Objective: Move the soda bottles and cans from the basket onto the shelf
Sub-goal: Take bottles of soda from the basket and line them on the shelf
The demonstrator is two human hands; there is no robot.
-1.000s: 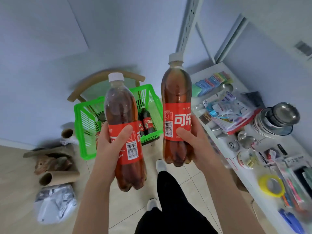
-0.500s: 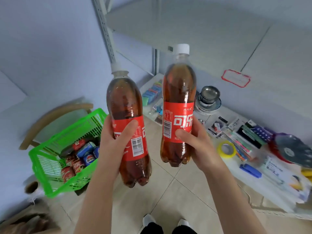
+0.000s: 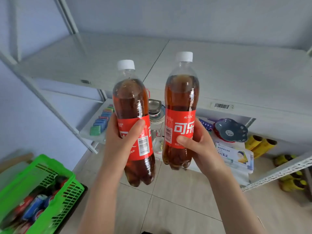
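Left hand: we grip one cola bottle upright at its label.
Right hand: clasped round a second bottle.
Shelf: bare ahead of us; neither bottle placed yet.
Basket: on our left, cans remain inside.
Progress: we judge it early.

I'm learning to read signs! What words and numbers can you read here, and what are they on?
"可乐": red label of the cola bottle in the right hand.
Cola bottle in the left hand: label mostly covered by the left hand, unreadable.
Barcodes on both bottles: digits too small.
Barcode sticker on the shelf edge: too small.
White packet: print blurred.
Cans in the green basket: blurred.
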